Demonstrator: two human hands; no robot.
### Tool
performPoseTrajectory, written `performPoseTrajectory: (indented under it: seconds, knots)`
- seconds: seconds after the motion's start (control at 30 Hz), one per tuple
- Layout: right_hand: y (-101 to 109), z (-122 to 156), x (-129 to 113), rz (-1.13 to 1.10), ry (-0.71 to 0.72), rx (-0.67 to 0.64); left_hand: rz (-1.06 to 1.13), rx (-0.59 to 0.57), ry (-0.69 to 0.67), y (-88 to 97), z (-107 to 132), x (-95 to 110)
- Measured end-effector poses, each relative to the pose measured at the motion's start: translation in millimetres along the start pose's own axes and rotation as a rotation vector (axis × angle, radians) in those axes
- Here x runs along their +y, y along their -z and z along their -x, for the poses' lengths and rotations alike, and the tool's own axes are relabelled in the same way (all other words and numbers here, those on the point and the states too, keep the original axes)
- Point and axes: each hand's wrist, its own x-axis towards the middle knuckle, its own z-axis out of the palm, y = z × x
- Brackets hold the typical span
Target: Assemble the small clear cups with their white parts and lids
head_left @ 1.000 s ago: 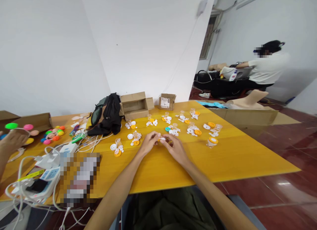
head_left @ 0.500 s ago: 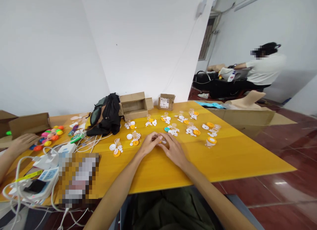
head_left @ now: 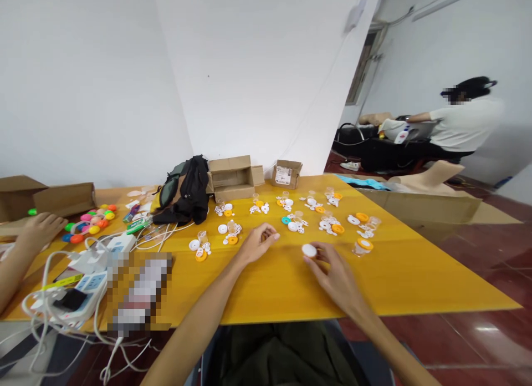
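A round white-topped piece (head_left: 308,250) is pinched between thumb and fingers of the right grip (head_left: 326,264). To its left is the left grip (head_left: 266,240), fingers curled; whether they pinch anything, I cannot tell. Right of the right grip, a clear jar with an orange-rimmed lid (head_left: 363,247) rests on the worktop (head_left: 282,291). Beyond both grips lie white discs (head_left: 293,227) and orange rings (head_left: 338,229).
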Motion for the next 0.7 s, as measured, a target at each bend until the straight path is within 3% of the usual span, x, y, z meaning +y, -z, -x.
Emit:
performPoseTrajectory:
  seconds: [0.2,0.33,0.53,0.7]
  knots:
    - [51.9,10.2,19.7,0.077,-0.109,0.217,-0.585,0.268,-0.154,14.3,4.3,4.2]
    - [78.6,4.5,32.1,0.192,-0.268,0.270,-0.739,0.491,-0.081,27.8,5.1,5.1]
    - [89.5,-3.8,60.4,0.288,-0.344,0.254,-0.530,0.721,0.198,43.9,-1.4,-5.7]
    - [85.3,-0.8,54.6,0.449,-0.150,0.342,-0.253,0.826,0.347,53.0,-4.9,-20.9]
